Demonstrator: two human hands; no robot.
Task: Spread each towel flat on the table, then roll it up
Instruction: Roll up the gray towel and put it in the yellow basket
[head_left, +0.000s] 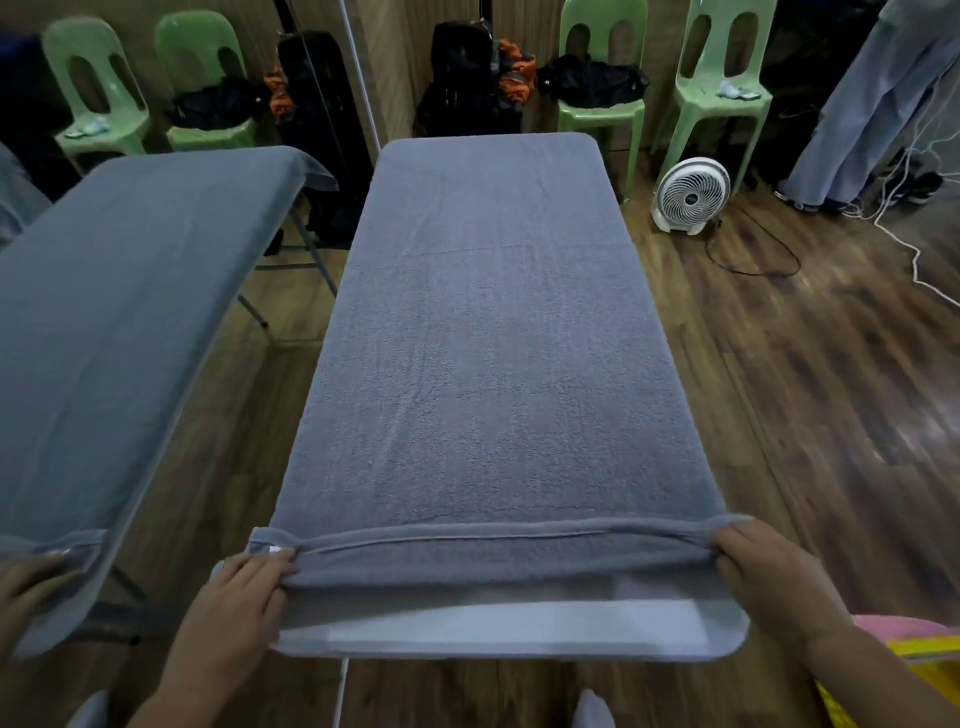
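A large grey towel (488, 338) lies flat along the narrow white table (519, 631), covering nearly all of it. Its near edge is folded over into a low roll (493, 553) that runs across the table's width. My left hand (244, 587) grips the left end of that roll, fingers curled over it near a small white tag. At the right end, my right hand (769, 577) grips the roll with fingers tucked over the fold. A strip of bare white tabletop shows between the roll and the near edge.
A mirror on the left repeats the table, towel (114, 312) and a hand. Green plastic chairs (602, 98) with dark bags stand at the back. A white fan (688, 197) and cables lie on the wooden floor at right, near a standing person's legs (862, 104).
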